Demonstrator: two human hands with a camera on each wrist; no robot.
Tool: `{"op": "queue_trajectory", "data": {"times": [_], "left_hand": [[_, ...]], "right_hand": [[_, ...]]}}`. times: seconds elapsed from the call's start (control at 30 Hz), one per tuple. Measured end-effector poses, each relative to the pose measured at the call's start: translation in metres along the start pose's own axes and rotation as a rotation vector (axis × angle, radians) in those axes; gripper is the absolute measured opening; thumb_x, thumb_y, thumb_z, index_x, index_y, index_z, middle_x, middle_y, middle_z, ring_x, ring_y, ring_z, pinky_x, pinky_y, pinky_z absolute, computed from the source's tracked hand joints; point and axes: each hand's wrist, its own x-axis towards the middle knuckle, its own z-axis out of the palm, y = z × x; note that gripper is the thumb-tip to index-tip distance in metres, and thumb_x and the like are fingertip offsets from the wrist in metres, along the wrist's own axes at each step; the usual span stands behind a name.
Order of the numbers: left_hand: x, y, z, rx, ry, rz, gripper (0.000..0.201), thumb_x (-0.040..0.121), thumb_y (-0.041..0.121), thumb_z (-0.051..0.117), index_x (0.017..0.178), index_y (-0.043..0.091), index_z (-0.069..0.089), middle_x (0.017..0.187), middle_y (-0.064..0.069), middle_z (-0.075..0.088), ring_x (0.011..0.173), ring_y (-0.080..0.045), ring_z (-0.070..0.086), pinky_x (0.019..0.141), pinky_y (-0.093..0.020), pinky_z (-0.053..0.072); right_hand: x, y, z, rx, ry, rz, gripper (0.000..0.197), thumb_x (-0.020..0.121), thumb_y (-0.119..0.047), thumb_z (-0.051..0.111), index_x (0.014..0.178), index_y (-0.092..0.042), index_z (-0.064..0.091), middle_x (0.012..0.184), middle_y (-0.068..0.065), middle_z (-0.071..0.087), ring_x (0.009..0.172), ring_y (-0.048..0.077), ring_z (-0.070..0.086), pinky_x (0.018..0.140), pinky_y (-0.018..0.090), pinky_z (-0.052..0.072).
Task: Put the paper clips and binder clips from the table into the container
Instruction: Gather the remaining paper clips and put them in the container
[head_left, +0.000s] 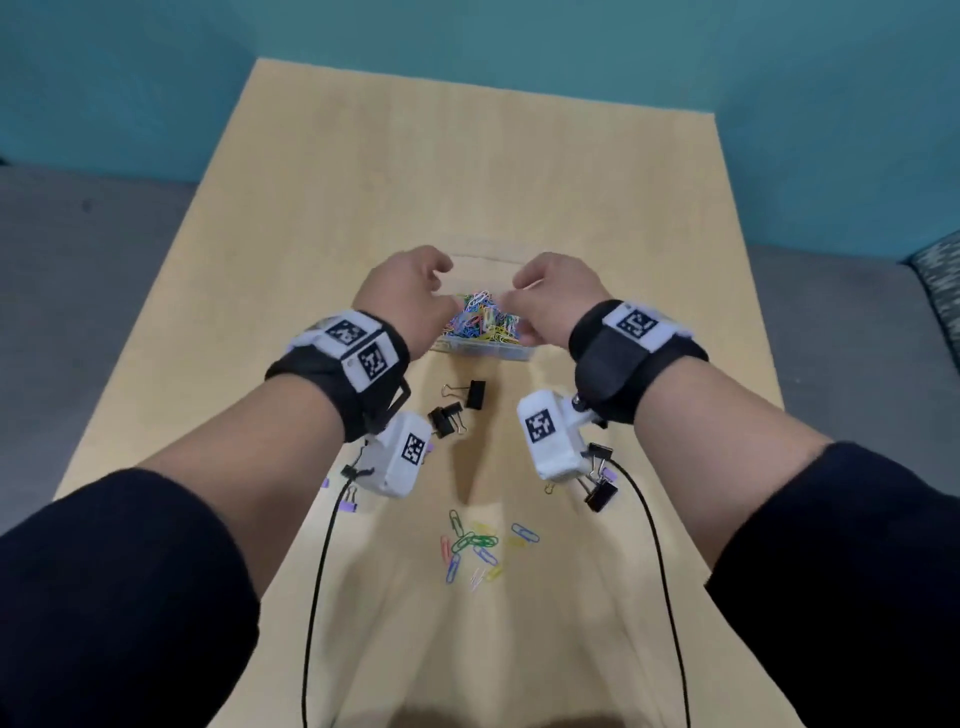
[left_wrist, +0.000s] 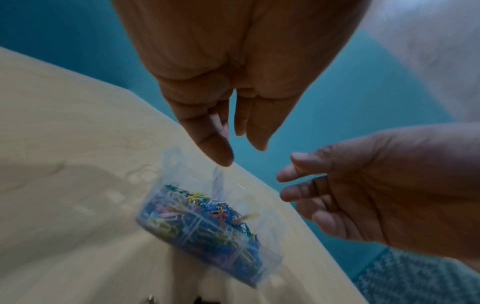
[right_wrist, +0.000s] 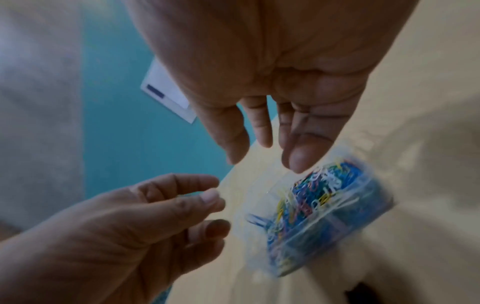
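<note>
My left hand (left_wrist: 233, 72) and right hand (right_wrist: 272, 72) hang loose-fingered, holding nothing, over the tub (head_left: 485, 349). Behind my wrists lie paper clips (head_left: 475, 545) and binder clips (head_left: 457, 408): light, slippery wire; I'd pinch each binder's stiff body.

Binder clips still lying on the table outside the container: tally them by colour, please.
black binder clips: 4
purple binder clips: 3, each partly hidden
Total: 7 that show
</note>
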Motion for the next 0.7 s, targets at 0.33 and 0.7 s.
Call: {"op": "queue_trajectory", "data": {"times": [0.33, 0.7], "left_hand": [[-0.173, -0.071, 0.059, 0.378, -0.365, 0.331, 0.025, 0.084, 0.009, 0.055, 0.106, 0.015, 0.063, 0.11, -0.002, 0.061, 0.103, -0.029, 0.057, 0.086, -0.037, 0.047], [-0.217, -0.088, 0.066, 0.242, -0.268, 0.051, 0.06, 0.079, 0.036, 0.069, 0.132, 0.023, 0.046, 0.117, 0.003, 0.045, 0.106, -0.019, 0.042, 0.092, -0.03, 0.04]], "right_hand": [[-0.163, 0.114, 0.054, -0.699, -0.321, -0.235, 0.026, 0.078, -0.003, 0.042, 0.1, -0.013, 0.052, 0.111, 0.009, 0.053, 0.108, 0.031, 0.05, 0.082, 0.037, 0.044], [-0.207, 0.159, 0.066, -0.546, -0.13, -0.208, 0.055, 0.085, -0.024, 0.057, 0.136, -0.024, 0.037, 0.121, -0.003, 0.039, 0.106, 0.02, 0.037, 0.089, 0.024, 0.036]]}}
